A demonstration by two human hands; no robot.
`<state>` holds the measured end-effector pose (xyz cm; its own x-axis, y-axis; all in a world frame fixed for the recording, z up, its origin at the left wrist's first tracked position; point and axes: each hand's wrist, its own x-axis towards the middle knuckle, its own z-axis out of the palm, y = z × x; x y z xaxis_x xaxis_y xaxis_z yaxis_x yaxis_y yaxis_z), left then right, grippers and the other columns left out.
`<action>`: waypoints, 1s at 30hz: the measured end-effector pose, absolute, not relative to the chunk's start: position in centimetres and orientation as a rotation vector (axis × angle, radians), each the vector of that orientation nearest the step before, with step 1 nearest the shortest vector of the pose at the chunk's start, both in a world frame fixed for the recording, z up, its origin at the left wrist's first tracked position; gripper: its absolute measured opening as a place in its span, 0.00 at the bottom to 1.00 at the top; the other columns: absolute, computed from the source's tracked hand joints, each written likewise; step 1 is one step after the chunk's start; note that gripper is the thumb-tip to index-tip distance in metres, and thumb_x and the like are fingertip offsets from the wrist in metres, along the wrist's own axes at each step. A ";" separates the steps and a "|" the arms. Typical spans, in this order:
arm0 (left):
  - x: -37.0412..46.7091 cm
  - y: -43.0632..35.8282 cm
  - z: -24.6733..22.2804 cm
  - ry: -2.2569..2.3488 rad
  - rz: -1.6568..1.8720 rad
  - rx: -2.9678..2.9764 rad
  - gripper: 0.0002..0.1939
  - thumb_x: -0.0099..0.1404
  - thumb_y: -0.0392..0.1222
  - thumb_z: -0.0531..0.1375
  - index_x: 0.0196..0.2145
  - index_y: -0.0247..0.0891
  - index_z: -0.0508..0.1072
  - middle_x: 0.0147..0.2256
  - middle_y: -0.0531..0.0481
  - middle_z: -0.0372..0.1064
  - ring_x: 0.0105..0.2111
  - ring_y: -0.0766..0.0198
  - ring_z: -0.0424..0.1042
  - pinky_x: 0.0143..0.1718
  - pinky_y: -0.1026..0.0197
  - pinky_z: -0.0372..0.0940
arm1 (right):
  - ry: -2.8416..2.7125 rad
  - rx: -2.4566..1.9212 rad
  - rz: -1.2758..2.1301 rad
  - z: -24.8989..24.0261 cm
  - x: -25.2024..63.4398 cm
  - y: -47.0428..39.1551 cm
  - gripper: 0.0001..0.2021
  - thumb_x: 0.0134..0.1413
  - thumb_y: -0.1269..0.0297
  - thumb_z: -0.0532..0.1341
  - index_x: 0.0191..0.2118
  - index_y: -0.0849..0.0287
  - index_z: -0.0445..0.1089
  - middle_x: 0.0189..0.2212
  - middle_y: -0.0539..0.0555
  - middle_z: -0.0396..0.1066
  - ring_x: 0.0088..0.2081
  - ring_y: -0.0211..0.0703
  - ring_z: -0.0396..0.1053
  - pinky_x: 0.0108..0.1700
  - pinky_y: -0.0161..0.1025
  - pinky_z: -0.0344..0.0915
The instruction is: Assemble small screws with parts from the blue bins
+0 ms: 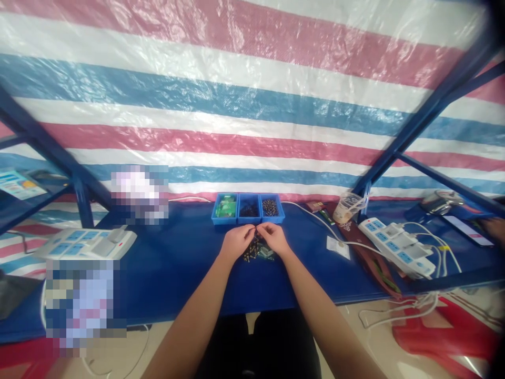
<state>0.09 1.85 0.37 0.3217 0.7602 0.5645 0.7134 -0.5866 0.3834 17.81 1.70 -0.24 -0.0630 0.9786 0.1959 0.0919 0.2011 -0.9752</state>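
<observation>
My left hand [238, 241] and my right hand [273, 238] meet over the blue table, fingertips pinched together on something dark and too small to name. Below them lies a loose pile of small brass-and-black parts [251, 253], with a few greenish pieces [266, 253] at its right side. Just beyond my hands stand three blue bins in a row. Green pieces fill the left bin [214, 217], dark small parts lie in the middle bin [249, 220], and small round metallic parts are in the right bin [281, 211].
White power strips lie at right [398, 247] and left [84, 243]. A plastic cup [345, 208], a brown strap bag [369, 252], a small white packet [338, 247] and a phone [467, 230] are on the right. Blue frame posts flank the table; a striped sheet hangs behind.
</observation>
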 end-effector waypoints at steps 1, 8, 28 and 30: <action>0.1 1.8 0.5 1.402 1.110 2.502 0.12 0.70 0.45 0.54 0.43 0.42 0.75 0.36 0.50 0.78 0.34 0.63 0.76 0.37 0.64 0.66 | -1.406 -1.095 1.052 -0.2 17.8 1.7 0.17 0.52 0.48 0.63 0.35 0.59 0.75 0.26 0.53 0.74 0.27 0.39 0.69 0.34 0.38 0.69; 0.0 1.7 0.7 1.409 1.108 2.469 0.13 0.71 0.45 0.52 0.44 0.42 0.74 0.34 0.50 0.77 0.32 0.65 0.75 0.35 0.65 0.65 | -1.410 -1.095 1.039 -0.2 17.8 1.7 0.19 0.49 0.49 0.65 0.40 0.58 0.75 0.28 0.53 0.75 0.28 0.40 0.71 0.36 0.40 0.70; 0.0 1.6 1.0 1.388 1.110 2.385 0.13 0.71 0.46 0.52 0.44 0.43 0.74 0.33 0.51 0.77 0.32 0.65 0.75 0.35 0.67 0.65 | -1.421 -1.050 1.033 0.3 17.7 1.4 0.16 0.50 0.53 0.65 0.42 0.58 0.74 0.27 0.51 0.73 0.28 0.39 0.70 0.36 0.39 0.69; 0.0 1.7 0.9 1.397 1.112 2.377 0.13 0.71 0.47 0.52 0.45 0.43 0.74 0.34 0.51 0.77 0.32 0.65 0.75 0.35 0.67 0.65 | -1.411 -1.052 1.033 0.2 17.6 1.4 0.16 0.50 0.53 0.65 0.41 0.58 0.75 0.28 0.51 0.74 0.28 0.39 0.70 0.36 0.39 0.69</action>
